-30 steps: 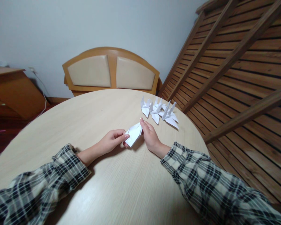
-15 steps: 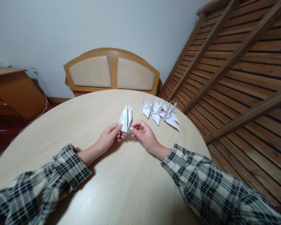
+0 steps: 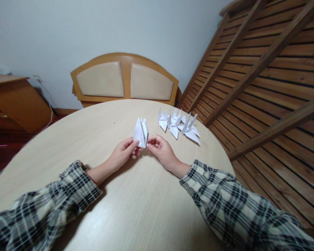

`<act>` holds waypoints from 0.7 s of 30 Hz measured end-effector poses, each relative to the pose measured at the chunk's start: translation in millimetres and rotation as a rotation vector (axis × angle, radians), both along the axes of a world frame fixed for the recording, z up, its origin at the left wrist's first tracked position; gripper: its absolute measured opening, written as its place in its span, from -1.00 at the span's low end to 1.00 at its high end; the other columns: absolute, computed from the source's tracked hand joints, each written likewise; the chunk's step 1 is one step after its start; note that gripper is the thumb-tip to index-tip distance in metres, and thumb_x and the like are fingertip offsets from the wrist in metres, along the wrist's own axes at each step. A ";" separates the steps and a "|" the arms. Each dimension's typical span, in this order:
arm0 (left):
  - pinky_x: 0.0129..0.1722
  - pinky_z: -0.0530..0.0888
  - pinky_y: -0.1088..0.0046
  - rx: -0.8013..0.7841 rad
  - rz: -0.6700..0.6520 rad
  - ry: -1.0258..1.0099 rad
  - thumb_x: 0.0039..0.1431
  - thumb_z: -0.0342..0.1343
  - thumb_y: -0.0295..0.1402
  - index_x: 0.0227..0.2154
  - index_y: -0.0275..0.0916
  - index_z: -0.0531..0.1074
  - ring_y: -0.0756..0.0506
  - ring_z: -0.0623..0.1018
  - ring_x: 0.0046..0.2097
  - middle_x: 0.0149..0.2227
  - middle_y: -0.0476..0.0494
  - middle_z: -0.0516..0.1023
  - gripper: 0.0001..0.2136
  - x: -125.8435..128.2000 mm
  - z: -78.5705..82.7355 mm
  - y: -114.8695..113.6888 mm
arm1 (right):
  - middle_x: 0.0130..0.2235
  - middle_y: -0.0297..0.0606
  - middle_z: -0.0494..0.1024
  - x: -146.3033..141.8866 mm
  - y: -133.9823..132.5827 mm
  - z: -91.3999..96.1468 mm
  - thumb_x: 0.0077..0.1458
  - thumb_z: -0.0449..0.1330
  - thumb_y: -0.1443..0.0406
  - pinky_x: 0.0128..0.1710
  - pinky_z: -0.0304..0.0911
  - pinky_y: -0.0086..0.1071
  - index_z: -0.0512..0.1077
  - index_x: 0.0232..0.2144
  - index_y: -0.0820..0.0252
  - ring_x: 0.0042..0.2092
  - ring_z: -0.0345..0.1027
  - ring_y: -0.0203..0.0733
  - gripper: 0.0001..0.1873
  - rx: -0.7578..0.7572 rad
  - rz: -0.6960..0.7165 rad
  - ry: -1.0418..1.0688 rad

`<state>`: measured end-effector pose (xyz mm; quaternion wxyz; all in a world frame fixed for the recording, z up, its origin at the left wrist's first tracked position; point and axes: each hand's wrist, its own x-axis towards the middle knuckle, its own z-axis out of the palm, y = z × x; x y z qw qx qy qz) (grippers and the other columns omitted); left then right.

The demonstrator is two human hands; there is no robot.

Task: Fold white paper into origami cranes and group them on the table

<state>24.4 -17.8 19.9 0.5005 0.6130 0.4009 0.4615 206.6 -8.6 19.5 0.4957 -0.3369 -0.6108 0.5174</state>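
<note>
A folded white paper piece [image 3: 141, 131], with pointed layers standing upward, is held just above the table. My left hand [image 3: 125, 150] pinches its lower left part between thumb and fingers. At its lower right edge, my right hand [image 3: 160, 150] is closed, thumb and fingertips on the paper's edge. Several finished white paper cranes [image 3: 174, 124] stand to the right, beyond my right hand. The underside of the held paper is partly hidden by my fingers.
The round pale wooden table [image 3: 131, 202] spreads under both arms. Behind it stands a wooden panel with cream pads [image 3: 101, 79]. A slatted wooden frame [image 3: 267, 90] leans at the right, close to the table's edge. A brown cabinet [image 3: 18, 104] is at far left.
The folded paper has turned slightly, so its left face shows broader and its layers look closer together. Both hands have stayed almost in place.
</note>
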 end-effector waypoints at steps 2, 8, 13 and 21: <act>-0.44 0.33 0.46 0.035 -0.018 0.036 0.24 0.12 -0.09 -0.42 -0.27 0.41 0.01 0.36 -0.46 -0.49 -0.01 0.39 -0.69 -0.4 0.1 0.0 | -0.33 -0.38 0.46 -0.3 -0.1 0.0 0.03 0.26 0.24 -0.24 0.27 -0.35 0.37 -0.30 0.13 -0.29 0.36 -0.29 -0.83 0.002 0.018 0.004; -0.42 0.34 0.45 0.057 -0.057 0.072 0.23 0.12 -0.11 -0.42 -0.28 0.39 0.01 0.36 -0.45 -0.50 0.01 0.36 -0.70 0.0 1.0 -0.4 | -0.39 -0.40 0.45 -1.1 -1.9 0.4 0.04 0.25 0.21 -0.31 0.24 -0.37 0.35 -0.36 0.13 -0.35 0.33 -0.31 -0.83 -0.023 0.069 0.023; -0.35 0.43 0.44 0.073 0.022 -0.048 0.17 0.21 -0.23 -0.21 -0.23 0.30 0.01 0.45 -0.40 -0.38 0.02 0.44 -0.74 1.1 -2.0 1.8 | -0.42 -0.42 0.41 -0.1 -1.7 -0.1 0.02 0.28 0.17 -0.37 0.19 -0.38 0.33 -0.40 0.13 -0.40 0.27 -0.32 -0.78 -0.016 0.056 -0.022; -0.29 0.43 0.43 0.153 0.086 0.029 0.14 0.21 -0.27 -0.32 -0.22 0.34 -0.01 0.45 -0.30 -0.31 -0.01 0.41 -0.82 -1.7 -6.6 4.4 | -0.43 -0.43 0.37 -0.4 0.1 -4.9 0.03 0.31 0.15 -0.39 0.21 -0.38 0.29 -0.41 0.13 -0.40 0.26 -0.32 -0.73 -0.004 0.024 -0.058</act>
